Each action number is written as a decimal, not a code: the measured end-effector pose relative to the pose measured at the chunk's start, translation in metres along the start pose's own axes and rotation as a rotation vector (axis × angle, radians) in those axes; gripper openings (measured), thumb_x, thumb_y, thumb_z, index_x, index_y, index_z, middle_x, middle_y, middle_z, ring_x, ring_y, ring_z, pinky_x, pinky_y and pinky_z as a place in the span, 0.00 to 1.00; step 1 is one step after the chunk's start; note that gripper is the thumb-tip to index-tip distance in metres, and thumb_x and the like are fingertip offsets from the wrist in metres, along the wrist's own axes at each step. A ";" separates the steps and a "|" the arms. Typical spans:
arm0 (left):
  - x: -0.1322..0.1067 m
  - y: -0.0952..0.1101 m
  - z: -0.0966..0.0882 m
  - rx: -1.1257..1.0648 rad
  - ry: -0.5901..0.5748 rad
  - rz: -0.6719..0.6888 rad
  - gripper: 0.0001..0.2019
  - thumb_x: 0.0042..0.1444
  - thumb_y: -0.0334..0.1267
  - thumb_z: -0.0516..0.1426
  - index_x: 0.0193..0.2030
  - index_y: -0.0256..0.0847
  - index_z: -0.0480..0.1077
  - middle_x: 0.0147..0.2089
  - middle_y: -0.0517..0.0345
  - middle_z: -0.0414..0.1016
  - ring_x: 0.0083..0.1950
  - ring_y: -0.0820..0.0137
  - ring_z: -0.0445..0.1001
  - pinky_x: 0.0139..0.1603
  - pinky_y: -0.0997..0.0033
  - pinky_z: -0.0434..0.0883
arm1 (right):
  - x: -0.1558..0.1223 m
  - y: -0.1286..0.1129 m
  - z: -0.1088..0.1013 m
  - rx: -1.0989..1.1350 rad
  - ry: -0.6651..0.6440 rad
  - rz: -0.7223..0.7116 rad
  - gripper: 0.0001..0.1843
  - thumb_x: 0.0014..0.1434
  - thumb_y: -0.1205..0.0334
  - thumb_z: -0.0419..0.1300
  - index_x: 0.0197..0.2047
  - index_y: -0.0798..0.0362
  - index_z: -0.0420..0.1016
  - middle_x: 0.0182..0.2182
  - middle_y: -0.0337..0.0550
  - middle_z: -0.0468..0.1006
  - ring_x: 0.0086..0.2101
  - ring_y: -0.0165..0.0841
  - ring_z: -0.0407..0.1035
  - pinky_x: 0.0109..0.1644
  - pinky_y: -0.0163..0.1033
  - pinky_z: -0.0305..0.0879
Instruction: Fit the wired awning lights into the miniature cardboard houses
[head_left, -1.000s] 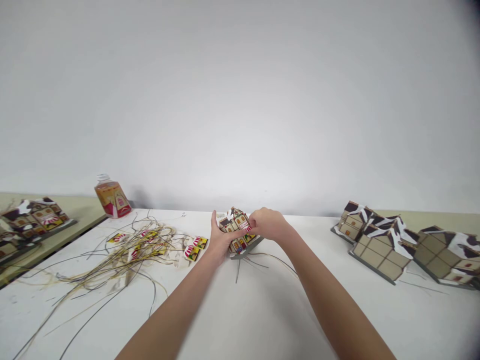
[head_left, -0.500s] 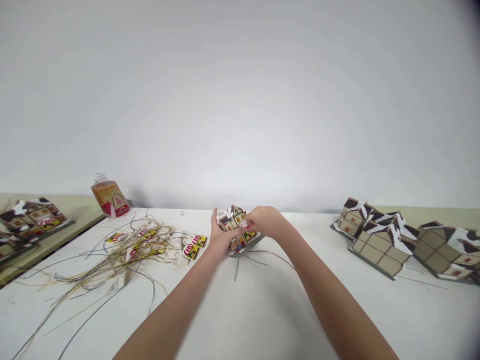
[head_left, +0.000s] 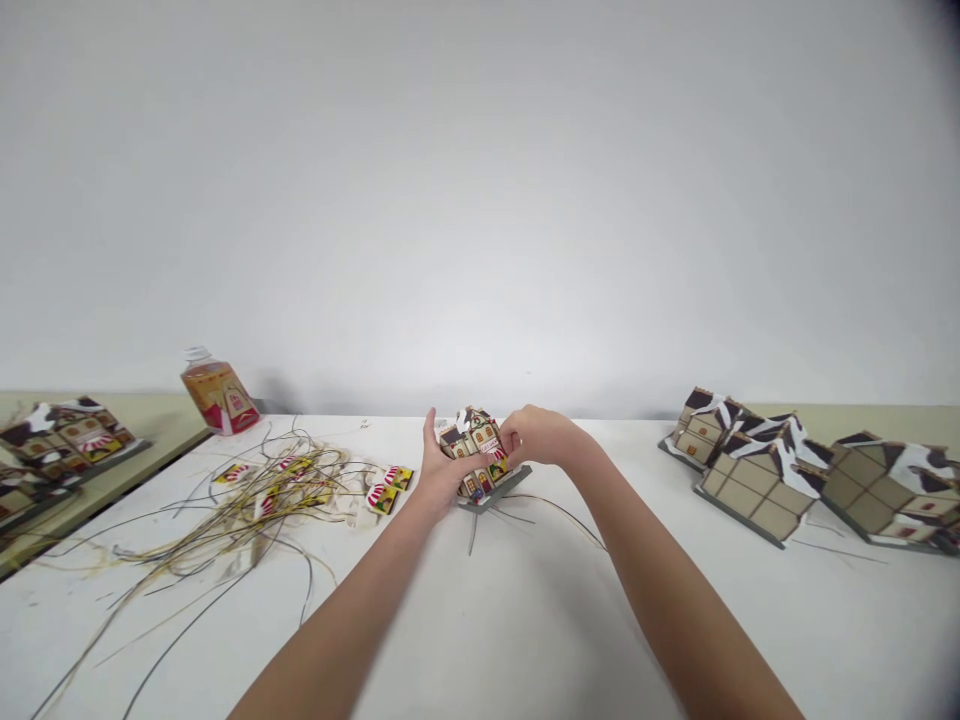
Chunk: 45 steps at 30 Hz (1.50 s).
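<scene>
A small painted model house point(head_left: 478, 452) with a grey base stands tilted on the white table point(head_left: 525, 620) near its far edge. My left hand point(head_left: 437, 473) grips the house from its left side, thumb up. My right hand point(head_left: 541, 438) closes on its right side, fingers pinched at the front by a small red-and-white striped piece. Thin dark wires point(head_left: 517, 515) run out from under the base.
A tangle of straw-like strands and wires point(head_left: 225, 525) with several small striped awning pieces point(head_left: 384, 490) lies at the left. A bottle point(head_left: 215, 392) stands at the back left. More model houses sit at the right point(head_left: 757, 465) and on a side table at the far left point(head_left: 64, 430).
Both hands and the house have shifted slightly up and away, and the house is held a little more upright. The view has tilted slightly.
</scene>
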<state>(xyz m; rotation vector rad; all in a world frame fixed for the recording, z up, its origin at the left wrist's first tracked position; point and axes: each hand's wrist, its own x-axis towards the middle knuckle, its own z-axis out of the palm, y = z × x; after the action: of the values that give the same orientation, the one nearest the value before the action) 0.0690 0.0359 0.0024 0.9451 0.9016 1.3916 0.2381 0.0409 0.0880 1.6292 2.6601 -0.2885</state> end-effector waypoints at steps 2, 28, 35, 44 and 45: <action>-0.001 0.001 0.000 -0.003 0.003 -0.003 0.66 0.29 0.23 0.71 0.69 0.58 0.35 0.47 0.52 0.75 0.46 0.59 0.77 0.51 0.54 0.73 | 0.001 0.002 0.001 0.024 -0.013 0.030 0.10 0.45 0.56 0.67 0.31 0.50 0.75 0.32 0.36 0.77 0.30 0.27 0.68 0.28 0.29 0.54; 0.011 -0.007 0.000 -0.046 0.106 -0.080 0.57 0.34 0.24 0.69 0.68 0.51 0.44 0.55 0.47 0.69 0.48 0.61 0.76 0.46 0.58 0.76 | 0.007 -0.002 0.004 0.049 0.043 0.102 0.07 0.47 0.57 0.65 0.30 0.50 0.74 0.33 0.39 0.77 0.31 0.29 0.69 0.32 0.32 0.57; 0.007 -0.001 0.002 0.017 0.068 -0.069 0.58 0.32 0.23 0.70 0.68 0.51 0.46 0.55 0.47 0.70 0.50 0.58 0.75 0.47 0.58 0.75 | 0.011 0.012 0.006 0.156 -0.055 0.072 0.14 0.42 0.50 0.68 0.30 0.49 0.76 0.28 0.34 0.77 0.27 0.25 0.68 0.27 0.30 0.56; 0.008 -0.002 0.002 -0.005 0.054 -0.084 0.56 0.32 0.24 0.70 0.67 0.51 0.46 0.51 0.50 0.72 0.48 0.60 0.76 0.45 0.59 0.76 | 0.024 0.029 0.024 0.466 -0.019 0.095 0.21 0.30 0.50 0.72 0.23 0.52 0.70 0.20 0.31 0.70 0.23 0.25 0.61 0.23 0.31 0.51; 0.008 -0.002 0.002 -0.009 0.048 -0.087 0.56 0.32 0.24 0.70 0.67 0.52 0.47 0.51 0.50 0.72 0.47 0.60 0.76 0.44 0.59 0.76 | 0.026 0.031 0.026 0.518 -0.020 0.099 0.22 0.29 0.51 0.72 0.22 0.53 0.68 0.19 0.30 0.68 0.22 0.24 0.59 0.23 0.31 0.50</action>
<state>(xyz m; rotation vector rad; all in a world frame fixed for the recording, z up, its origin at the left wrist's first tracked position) 0.0715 0.0439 0.0016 0.8588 0.9611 1.3475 0.2516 0.0733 0.0548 1.8471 2.6179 -1.0581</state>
